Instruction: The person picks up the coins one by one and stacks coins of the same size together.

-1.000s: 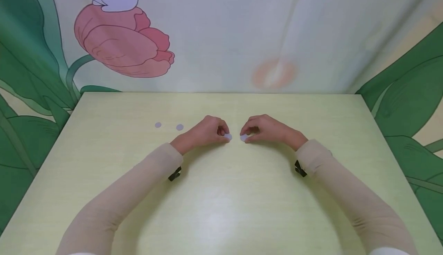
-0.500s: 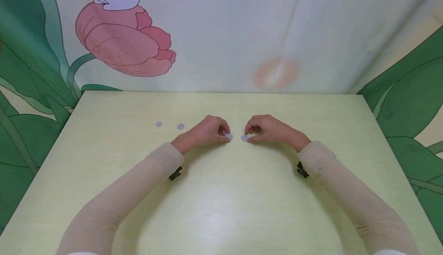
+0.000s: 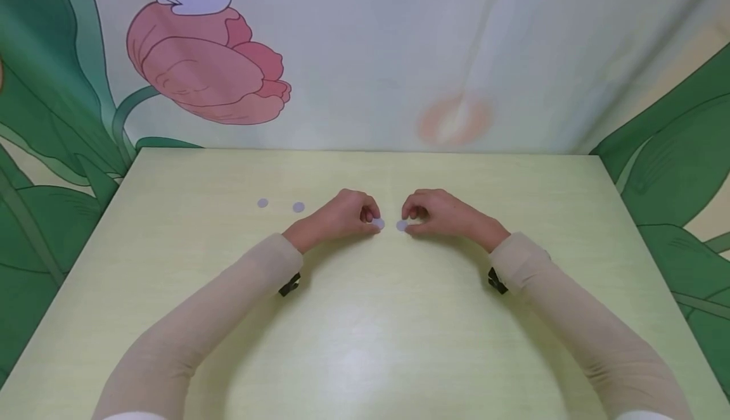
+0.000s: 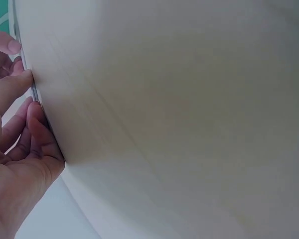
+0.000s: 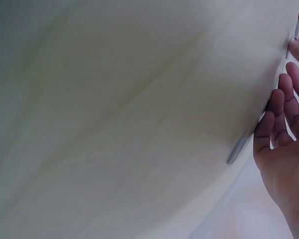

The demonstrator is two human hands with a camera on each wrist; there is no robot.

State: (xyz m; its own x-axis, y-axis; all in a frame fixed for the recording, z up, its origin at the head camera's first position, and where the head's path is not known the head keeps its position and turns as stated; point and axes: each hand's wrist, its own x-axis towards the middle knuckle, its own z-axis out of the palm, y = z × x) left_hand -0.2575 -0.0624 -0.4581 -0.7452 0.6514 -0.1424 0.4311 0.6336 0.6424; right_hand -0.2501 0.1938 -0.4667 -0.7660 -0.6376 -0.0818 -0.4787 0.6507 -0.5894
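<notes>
Pale disc (image 3: 379, 223) on desk (image 3: 365, 318), pinched at its edge by left hand (image 3: 340, 215), thumb and fingers curled. Second disc (image 3: 402, 225) just beside it, not touching, pinched likewise by right hand (image 3: 445, 213). Two further discs (image 3: 298, 207) lie flat, apart, beyond left wrist. Right wrist view: grey flat piece (image 5: 236, 149) near right hand; identity unclear.

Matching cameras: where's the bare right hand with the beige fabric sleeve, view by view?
Head: right hand, just right of centre, pinching a pale lavender round disc.
Left wrist: right hand partly visible, upper-left edge.
Right wrist: right hand along the right edge, cropped.
Shared landmark: pale yellow wood-grain tabletop.
</notes>
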